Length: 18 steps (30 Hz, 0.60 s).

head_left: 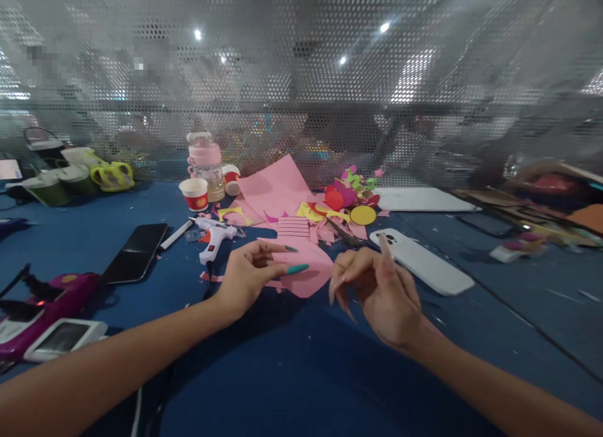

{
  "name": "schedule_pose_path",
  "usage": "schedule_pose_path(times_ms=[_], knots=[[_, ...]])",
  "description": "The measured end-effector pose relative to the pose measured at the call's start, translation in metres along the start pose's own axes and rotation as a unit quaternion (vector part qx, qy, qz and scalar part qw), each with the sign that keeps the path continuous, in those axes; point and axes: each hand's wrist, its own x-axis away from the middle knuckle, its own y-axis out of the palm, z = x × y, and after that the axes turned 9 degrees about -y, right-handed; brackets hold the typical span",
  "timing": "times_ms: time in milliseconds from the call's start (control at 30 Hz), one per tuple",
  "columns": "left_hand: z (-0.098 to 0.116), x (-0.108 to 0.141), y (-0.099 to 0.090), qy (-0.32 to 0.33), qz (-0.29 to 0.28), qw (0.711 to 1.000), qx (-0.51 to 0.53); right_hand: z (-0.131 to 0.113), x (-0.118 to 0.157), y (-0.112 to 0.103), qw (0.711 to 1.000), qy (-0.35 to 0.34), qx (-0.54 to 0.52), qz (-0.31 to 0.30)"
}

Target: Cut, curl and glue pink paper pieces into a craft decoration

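My left hand (254,270) reaches in from the left, its thumb and fingers stretched over a cut piece of pink paper (313,274). Teal nails show above the paper, with a gap between thumb and fingers; whether they touch it I cannot tell. To the right of that piece is my right hand (379,292), slightly blurred, fingers loosely bent and apart, with nothing visible in them. Just behind the cut piece lies a small pink paper strip (293,227) with dark lines. A white glue gun (217,236) rests to the left of my left hand.
Pink sheets (277,186), paper scraps and scissors (343,231) lie behind my hands. A white phone (424,261) is at right, a black phone (136,253) at left. Paper cups (194,195), a pink-lidded bottle (206,164) and a purple power strip (61,305) stand farther left.
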Motion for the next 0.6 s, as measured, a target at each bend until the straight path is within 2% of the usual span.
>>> schedule_pose_path(times_ms=[133, 267, 600], knots=[[0.0007, -0.0003, 0.0007, -0.031, 0.001, 0.999, 0.016, 0.0003, 0.0040, -0.0006, 0.999, -0.031, 0.016, -0.041], [0.0007, 0.0000, 0.0007, -0.022, -0.010, 0.999, 0.023, 0.0009, 0.0051, -0.0009, 0.998, -0.016, 0.022, -0.060], [0.0011, 0.0011, 0.0011, -0.011, -0.004, 0.999, 0.035, 0.0007, 0.0059, 0.0006, 0.997, 0.004, 0.050, -0.054]])
